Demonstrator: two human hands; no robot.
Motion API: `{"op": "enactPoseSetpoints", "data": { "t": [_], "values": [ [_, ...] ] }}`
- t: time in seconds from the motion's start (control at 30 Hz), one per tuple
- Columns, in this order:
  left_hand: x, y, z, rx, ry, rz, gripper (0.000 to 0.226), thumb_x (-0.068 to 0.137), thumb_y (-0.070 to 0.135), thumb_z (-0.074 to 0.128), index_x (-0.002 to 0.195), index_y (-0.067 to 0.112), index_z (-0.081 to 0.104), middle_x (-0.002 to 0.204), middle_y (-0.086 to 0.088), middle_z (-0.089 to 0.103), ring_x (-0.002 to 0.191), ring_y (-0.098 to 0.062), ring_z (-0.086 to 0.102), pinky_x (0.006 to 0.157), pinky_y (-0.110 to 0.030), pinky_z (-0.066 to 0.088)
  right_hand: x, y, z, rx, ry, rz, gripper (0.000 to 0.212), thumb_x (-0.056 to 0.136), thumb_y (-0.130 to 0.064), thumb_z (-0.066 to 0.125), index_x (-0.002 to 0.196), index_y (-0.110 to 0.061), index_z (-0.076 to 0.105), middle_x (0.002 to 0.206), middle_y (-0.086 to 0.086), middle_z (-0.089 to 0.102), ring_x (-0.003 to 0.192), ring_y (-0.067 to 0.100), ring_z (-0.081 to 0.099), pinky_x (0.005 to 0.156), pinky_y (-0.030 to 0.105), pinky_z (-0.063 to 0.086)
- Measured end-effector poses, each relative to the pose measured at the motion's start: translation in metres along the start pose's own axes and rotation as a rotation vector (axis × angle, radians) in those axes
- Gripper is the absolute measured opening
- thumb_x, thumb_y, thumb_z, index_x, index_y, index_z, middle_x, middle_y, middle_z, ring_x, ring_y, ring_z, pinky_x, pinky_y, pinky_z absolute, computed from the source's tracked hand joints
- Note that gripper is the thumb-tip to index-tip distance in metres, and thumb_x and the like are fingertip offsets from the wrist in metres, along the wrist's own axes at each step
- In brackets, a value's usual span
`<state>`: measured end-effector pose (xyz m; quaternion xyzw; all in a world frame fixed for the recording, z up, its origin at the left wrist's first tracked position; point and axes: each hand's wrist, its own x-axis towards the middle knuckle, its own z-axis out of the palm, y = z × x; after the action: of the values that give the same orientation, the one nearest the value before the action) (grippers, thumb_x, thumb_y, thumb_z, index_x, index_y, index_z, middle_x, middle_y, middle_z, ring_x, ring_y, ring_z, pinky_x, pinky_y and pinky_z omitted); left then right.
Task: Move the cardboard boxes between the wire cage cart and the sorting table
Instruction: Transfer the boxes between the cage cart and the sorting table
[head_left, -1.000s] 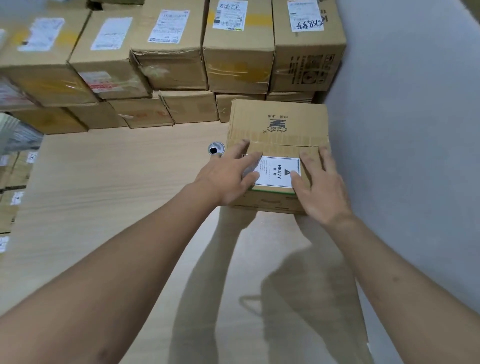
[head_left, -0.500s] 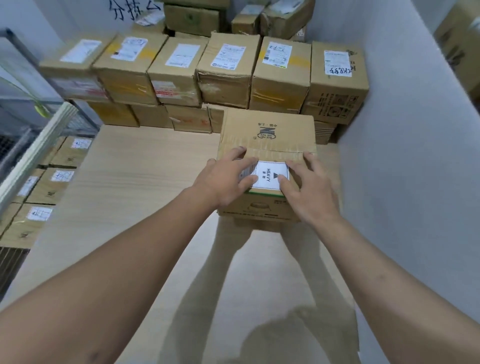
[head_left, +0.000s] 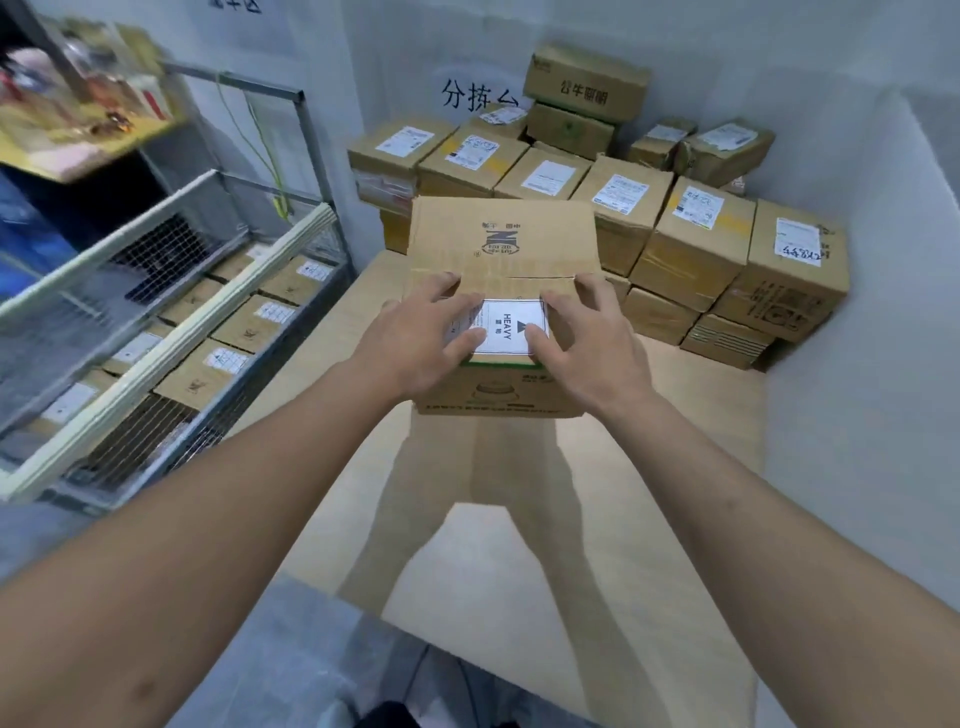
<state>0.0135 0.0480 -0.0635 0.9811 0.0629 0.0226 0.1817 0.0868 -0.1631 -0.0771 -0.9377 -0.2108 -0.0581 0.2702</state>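
Head view: 1 camera looks down along 2 bare forearms at a work surface.
Cardboard box (head_left: 501, 244): over the middle of the sorting table (head_left: 675, 467), directly in front of the person, its printed top facing up. Whether its base touches the table cannot be told.
HEAVY label (head_left: 511, 327): white sticker at the near edge of the box top, between the 2 hands.
Left hand (head_left: 415, 343): draped over the near left part of the box top, fingers spread and lightly bent, pressing on the cardboard; the thumb tip lies on the label's left edge.
Right hand (head_left: 592, 343): mirrors it on the near right part, fingers spread on the top, thumb on the label's right edge.
Stacked boxes (head_left: 696, 244): many labelled cartons piled along the table's far edge and into the right corner, just behind the held box.
Wire cage cart (head_left: 171, 332): left of the table, its mesh side tilted in this view.
Boxes in the cart (head_left: 249, 322): flat rows of cartons with white labels.
Wall writing (head_left: 478, 96): dark handwritten characters above the pile.
Shelf (head_left: 78, 114): upper left, too blurred to read.
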Motion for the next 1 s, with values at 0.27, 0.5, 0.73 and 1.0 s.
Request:
{"op": "enactPoseSetpoints", "data": {
  "t": [0.27, 0.5, 0.73, 1.0],
  "values": [
    [-0.081, -0.141, -0.062, 0.001, 0.035, -0.147, 0.055, 0.103, 0.057, 0.046, 0.156, 0.041, 0.039, 0.169, 0.008, 0.022, 0.147, -0.029, 0.037, 0.115, -0.056, 0.038, -0.003, -0.147, 0.079, 0.014, -0.084, -0.176, 0.050, 0.094, -0.060, 0.058, 0.139, -0.040, 0.055, 0.159, -0.004, 0.029, 0.131, 0.032, 0.050, 0.097, 0.047, 0.052],
    [-0.141, -0.273, -0.108, 0.008, 0.067, -0.217, 0.053, 0.103, 0.055, 0.049, 0.153, 0.040, 0.043, 0.168, 0.007, 0.026, 0.145, -0.027, 0.039, 0.116, -0.050, 0.037, -0.012, -0.274, 0.163, 0.041, -0.148, -0.242, 0.050, 0.096, -0.057, 0.055, 0.143, -0.040, 0.053, 0.160, -0.002, 0.029, 0.132, 0.033, 0.050, 0.102, 0.048, 0.051],
    [-0.183, -0.379, -0.137, -0.004, 0.111, -0.333, 0.052, 0.103, 0.055, 0.048, 0.153, 0.039, 0.044, 0.166, 0.007, 0.028, 0.145, -0.026, 0.039, 0.117, -0.051, 0.035, 0.006, -0.376, 0.232, 0.049, -0.230, -0.357, 0.049, 0.094, -0.059, 0.054, 0.141, -0.042, 0.054, 0.157, -0.006, 0.030, 0.127, 0.032, 0.053, 0.096, 0.050, 0.054],
    [-0.181, -0.498, -0.154, 0.001, 0.112, -0.531, 0.054, 0.103, 0.057, 0.047, 0.153, 0.040, 0.043, 0.167, 0.010, 0.025, 0.143, -0.030, 0.041, 0.116, -0.049, 0.035, 0.066, -0.461, 0.340, 0.111, -0.360, -0.466, 0.054, 0.092, -0.061, 0.054, 0.142, -0.042, 0.052, 0.158, -0.006, 0.027, 0.132, 0.033, 0.049, 0.099, 0.052, 0.052]
  ]
}}
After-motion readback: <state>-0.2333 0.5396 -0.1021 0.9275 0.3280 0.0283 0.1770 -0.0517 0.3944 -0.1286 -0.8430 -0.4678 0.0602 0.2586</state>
